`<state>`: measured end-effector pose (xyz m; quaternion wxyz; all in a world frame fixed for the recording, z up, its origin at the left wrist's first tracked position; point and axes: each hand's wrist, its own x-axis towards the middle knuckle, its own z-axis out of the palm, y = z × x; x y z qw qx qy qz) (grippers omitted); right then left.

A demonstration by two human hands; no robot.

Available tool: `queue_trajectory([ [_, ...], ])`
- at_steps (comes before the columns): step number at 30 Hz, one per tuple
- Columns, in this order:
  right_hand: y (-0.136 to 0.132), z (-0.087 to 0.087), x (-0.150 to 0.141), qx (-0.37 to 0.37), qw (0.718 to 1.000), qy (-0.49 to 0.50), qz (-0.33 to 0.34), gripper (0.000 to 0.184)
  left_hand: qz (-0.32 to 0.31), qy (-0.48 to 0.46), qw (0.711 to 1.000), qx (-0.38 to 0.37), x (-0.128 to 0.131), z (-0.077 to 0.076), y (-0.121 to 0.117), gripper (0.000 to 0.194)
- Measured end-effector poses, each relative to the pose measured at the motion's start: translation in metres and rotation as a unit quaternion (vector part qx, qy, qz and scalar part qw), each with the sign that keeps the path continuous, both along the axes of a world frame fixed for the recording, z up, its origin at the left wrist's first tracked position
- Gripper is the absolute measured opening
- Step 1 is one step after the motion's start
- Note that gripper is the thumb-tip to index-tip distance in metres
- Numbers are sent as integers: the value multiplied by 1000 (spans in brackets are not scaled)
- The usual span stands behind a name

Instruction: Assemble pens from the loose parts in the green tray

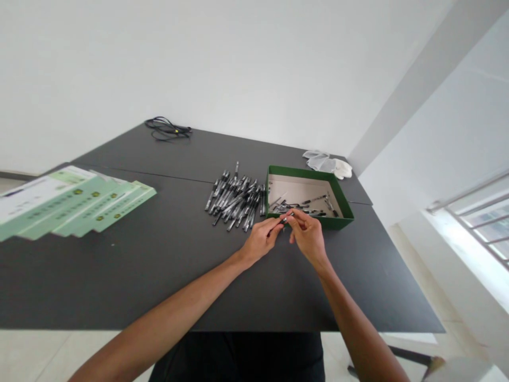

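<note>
Both hands meet just in front of the near wall of a green box [338,222]. My left hand [260,240] is closed around a pen [285,219]. The fingertips of my right hand [306,233] pinch the same pen near its right end. Inside the box lie several loose pens and pen parts [314,200], partly hidden behind the near wall and my fingers. Left of the box, close to my left hand, is a large heap of black and clear pens [236,199].
Overlapping green and white printed sheets or boards [95,204] lie at the left of the dark table [159,281]. A coiled black cable [167,129] rests at the back left. White gloves and clear plastic [328,163] sit behind the box, near the wall.
</note>
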<state>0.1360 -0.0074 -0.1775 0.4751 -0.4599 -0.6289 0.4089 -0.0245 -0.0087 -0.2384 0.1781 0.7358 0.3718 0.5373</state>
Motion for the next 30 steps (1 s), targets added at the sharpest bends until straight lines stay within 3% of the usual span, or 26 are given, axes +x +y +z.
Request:
queue_trajectory([
  [4,6,12,1,76,995,-59,25,39,51,20,998,30,-15,23,8,33],
  [7,37,28,18,128,981,-146,9,48,162,12,986,38,-39,38,25,37],
  [9,69,33,34,151,946,-284,-45,43,221,39,974,34,-58,38,39,41],
  [10,86,34,42,143,912,-381,-50,41,236,64,969,33,-67,34,45,44],
  [11,103,33,48,125,870,-476,-21,38,244,88,965,29,-74,30,49,49],
  [14,143,24,55,107,833,-539,59,26,274,119,954,35,-83,17,55,61],
  [17,164,13,44,121,809,-560,129,34,253,138,956,53,-76,18,49,65],
  [21,178,7,23,146,781,-571,207,44,209,162,962,66,-60,32,35,59],
  [25,181,10,11,172,768,-559,260,41,147,172,971,77,-50,37,25,52],
  [30,170,10,6,168,760,-528,341,29,89,180,973,115,-44,34,22,47],
])
